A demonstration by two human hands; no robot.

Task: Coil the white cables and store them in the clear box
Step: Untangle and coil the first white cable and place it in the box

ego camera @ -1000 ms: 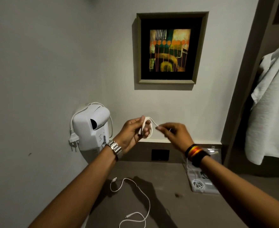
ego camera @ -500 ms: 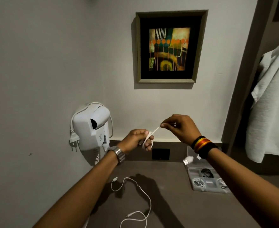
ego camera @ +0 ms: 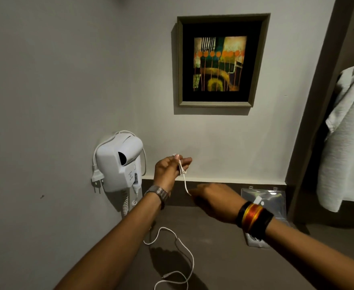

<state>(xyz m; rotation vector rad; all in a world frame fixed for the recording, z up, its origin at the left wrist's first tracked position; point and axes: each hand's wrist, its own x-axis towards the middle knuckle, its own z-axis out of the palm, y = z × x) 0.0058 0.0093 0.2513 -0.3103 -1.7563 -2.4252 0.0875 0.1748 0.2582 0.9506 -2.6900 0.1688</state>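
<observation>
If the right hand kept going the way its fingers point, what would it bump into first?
Probably the thin white cable dangling from the left hand. The right hand points left, with its fingertips right by the cable's loose end. Depth is unclear, so it could slip past toward the left wrist.

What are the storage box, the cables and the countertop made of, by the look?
Box: clear hard plastic, probably; glossy glare on the open lid, contents show through.
Loose cable: white, smooth rubbery sheath, lying in limp curves; the cable in the left hand looks the same.
Countertop: dark brown, matte; laminate or stone, can't tell.
</observation>
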